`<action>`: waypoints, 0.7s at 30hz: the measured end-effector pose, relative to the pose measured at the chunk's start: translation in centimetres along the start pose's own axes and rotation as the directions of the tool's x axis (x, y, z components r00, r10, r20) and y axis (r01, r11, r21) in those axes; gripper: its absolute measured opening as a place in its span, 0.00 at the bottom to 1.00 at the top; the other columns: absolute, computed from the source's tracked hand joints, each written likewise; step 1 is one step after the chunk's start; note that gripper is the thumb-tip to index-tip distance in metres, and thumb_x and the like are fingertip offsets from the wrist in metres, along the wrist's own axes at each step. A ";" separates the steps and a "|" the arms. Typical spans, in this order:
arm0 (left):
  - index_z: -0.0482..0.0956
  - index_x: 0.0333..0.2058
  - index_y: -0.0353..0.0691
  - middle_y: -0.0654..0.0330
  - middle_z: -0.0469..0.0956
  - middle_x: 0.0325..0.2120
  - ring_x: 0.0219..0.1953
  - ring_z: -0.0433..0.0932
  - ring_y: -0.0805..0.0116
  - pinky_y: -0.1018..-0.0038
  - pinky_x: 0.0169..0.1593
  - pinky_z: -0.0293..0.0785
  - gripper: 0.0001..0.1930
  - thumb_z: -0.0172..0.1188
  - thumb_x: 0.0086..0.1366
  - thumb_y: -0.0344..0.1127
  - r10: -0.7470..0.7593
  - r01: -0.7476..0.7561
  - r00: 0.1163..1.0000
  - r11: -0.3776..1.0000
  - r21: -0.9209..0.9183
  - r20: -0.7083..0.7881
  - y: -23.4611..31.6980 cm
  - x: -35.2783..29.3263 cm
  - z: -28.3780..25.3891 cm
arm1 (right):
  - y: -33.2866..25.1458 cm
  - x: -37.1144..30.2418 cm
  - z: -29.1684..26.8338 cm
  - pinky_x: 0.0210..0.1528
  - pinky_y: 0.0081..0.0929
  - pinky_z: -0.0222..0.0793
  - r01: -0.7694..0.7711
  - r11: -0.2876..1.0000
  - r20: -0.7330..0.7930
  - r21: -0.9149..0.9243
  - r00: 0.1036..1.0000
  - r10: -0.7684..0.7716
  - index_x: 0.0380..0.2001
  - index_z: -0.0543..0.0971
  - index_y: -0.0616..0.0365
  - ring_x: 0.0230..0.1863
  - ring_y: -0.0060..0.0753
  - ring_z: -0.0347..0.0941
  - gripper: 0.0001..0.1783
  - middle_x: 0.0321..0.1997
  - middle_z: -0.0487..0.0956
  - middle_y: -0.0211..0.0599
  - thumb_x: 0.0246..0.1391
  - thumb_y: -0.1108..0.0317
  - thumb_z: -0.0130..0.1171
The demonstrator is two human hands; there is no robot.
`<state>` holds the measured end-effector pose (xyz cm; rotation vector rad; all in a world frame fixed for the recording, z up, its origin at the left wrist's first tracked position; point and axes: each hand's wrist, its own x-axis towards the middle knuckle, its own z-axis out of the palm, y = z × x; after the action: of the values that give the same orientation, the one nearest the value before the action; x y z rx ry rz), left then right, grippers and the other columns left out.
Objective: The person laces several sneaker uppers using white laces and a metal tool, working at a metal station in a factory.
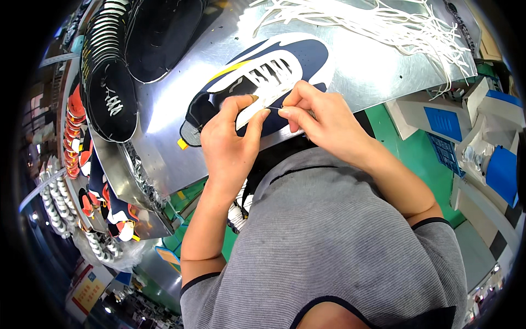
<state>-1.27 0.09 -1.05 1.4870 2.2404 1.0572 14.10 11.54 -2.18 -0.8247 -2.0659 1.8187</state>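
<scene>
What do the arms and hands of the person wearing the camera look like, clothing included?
The left hand and right hand are bare, with no gloves, rings or watch visible. The forearms are uncovered too. Above them are short grey sleeves, finely ribbed, edged with dark trim.

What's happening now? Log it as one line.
left hand: on shoe upper | right hand: pinching thin dark piece | white laces: loose on metal table
</scene>
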 end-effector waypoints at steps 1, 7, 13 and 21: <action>0.79 0.37 0.36 0.54 0.83 0.30 0.30 0.84 0.59 0.71 0.35 0.77 0.11 0.70 0.56 0.29 0.001 -0.001 1.000 1.000 -0.001 0.002 0.1 0.0 0.0 | 0.1 0.0 0.1 0.29 0.32 0.69 -0.017 1.000 0.000 -0.012 1.000 0.017 0.32 0.72 0.60 0.24 0.37 0.78 0.10 0.22 0.79 0.38 0.62 0.65 0.55; 0.78 0.40 0.33 0.51 0.82 0.30 0.27 0.81 0.55 0.67 0.30 0.74 0.12 0.66 0.58 0.25 0.304 -0.302 0.953 0.945 0.125 -0.001 0.2 -0.9 1.2 | 1.3 0.6 2.5 0.34 0.46 0.71 0.044 0.991 -0.134 -0.128 0.989 -0.061 0.36 0.70 0.61 0.30 0.58 0.77 0.11 0.25 0.79 0.50 0.63 0.63 0.53; 0.77 0.43 0.35 0.51 0.82 0.33 0.33 0.82 0.53 0.67 0.36 0.75 0.11 0.63 0.61 0.26 0.132 -0.133 0.991 0.991 0.022 0.033 0.8 -1.2 0.3 | -1.3 -0.7 -2.2 0.31 0.39 0.70 -0.037 0.977 0.068 -0.211 0.996 0.053 0.34 0.73 0.63 0.25 0.44 0.76 0.15 0.23 0.78 0.45 0.60 0.59 0.58; 0.78 0.53 0.34 0.65 0.79 0.37 0.37 0.73 0.78 0.80 0.46 0.70 0.16 0.49 0.71 0.31 -0.300 0.651 0.523 0.745 -0.146 0.798 0.8 3.8 -5.6 | 1.5 4.6 -3.7 0.32 0.24 0.68 0.126 0.973 -0.256 -0.193 0.951 -0.174 0.38 0.80 0.61 0.27 0.26 0.73 0.12 0.29 0.80 0.38 0.58 0.63 0.60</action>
<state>-5.56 1.16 4.15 0.7610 1.5211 0.5418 12.78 17.31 -3.75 -0.8786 -2.0651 1.3758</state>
